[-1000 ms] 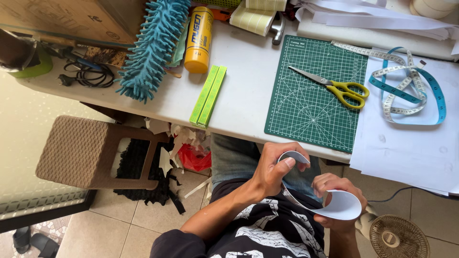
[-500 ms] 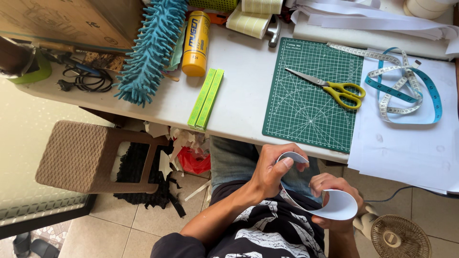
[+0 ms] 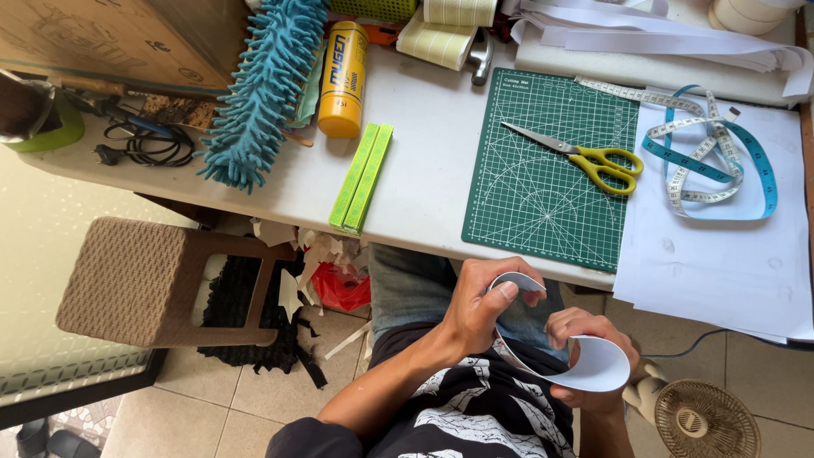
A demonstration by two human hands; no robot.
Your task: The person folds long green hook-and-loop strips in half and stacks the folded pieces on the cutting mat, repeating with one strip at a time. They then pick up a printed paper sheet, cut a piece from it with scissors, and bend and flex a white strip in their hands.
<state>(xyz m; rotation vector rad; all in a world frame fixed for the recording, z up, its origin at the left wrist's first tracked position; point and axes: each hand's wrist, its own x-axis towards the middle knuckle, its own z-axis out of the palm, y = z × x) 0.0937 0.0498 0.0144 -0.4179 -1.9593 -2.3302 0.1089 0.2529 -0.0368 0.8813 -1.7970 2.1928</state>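
Holding a curled white paper strip (image 3: 585, 365) over our lap below the table (image 3: 424, 178) edge, we are pinching its upper end with our left hand (image 3: 479, 309) while our right hand (image 3: 585, 339) is gripping the lower loop, the strip running diagonally between them.

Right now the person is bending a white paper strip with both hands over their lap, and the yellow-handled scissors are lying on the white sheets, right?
Not quite. In the head view the scissors lie on the green cutting mat, not on the white sheets. The rest holds: the left hand and right hand bend a white paper strip over the lap.
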